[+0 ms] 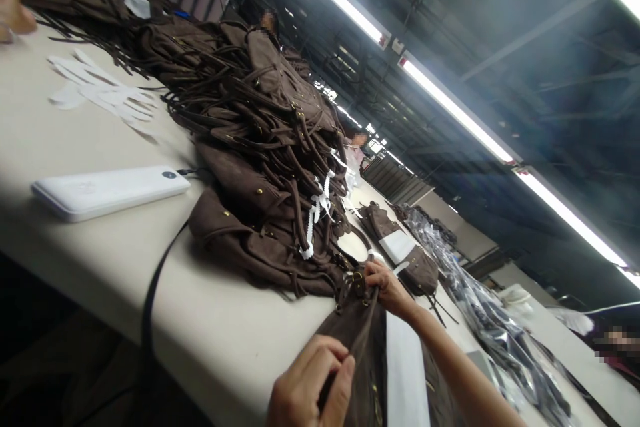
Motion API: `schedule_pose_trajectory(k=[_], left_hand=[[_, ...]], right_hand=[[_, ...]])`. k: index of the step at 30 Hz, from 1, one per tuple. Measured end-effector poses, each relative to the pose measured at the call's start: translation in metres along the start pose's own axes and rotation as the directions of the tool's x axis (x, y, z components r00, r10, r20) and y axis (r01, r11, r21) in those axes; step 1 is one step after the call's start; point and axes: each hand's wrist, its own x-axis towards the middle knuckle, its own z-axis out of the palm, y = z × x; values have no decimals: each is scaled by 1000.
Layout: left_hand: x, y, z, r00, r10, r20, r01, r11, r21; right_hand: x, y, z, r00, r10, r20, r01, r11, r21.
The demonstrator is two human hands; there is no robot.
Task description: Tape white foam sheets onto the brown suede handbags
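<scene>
A brown suede bag (pixel 363 340) lies at the near edge of the pale table (pixel 100 253), with a white paper strip (pixel 405 367) beside it. My left hand (pixel 307 383) is closed in a pinch on the bag's near edge. Farther along, my right hand (pixel 385 287) is closed on the bag's top, by its brass hardware. Just beyond both hands rises a big pile of brown bags (pixel 260 147) with tangled straps and a white ribbon tie (pixel 314 213).
A white power bank (pixel 110 190) with a cable lies on the table at left, white gloves (pixel 100 90) behind it. A black strap (pixel 150 300) hangs over the edge. Another bag (pixel 400 247) and clear plastic bags (pixel 480 300) lie beyond. Another person's hand (pixel 13 10) shows top left.
</scene>
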Motion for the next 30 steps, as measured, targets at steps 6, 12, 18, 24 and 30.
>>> schedule_pose_trajectory(k=[6, 12, 18, 24, 30], left_hand=[[25, -32, -25, 827, -514, 229, 476, 856, 202], [61, -33, -31, 620, -552, 557, 340, 829, 444], [72, -40, -9, 367, -620, 693, 516, 756, 403], [69, -61, 13, 454, -702, 549, 587, 699, 409], [87, -79, 2, 620, -621, 480, 453, 783, 427]], right_hand=[[4, -4, -4, 995, -64, 72, 68, 996, -61], [2, -20, -13, 985, -150, 87, 145, 987, 64], [0, -39, -16, 947, -255, 194, 217, 956, 197], [-8, -35, -19, 934, -212, 289, 219, 976, 8], [-4, -37, -3, 951, -105, 292, 143, 983, -112]])
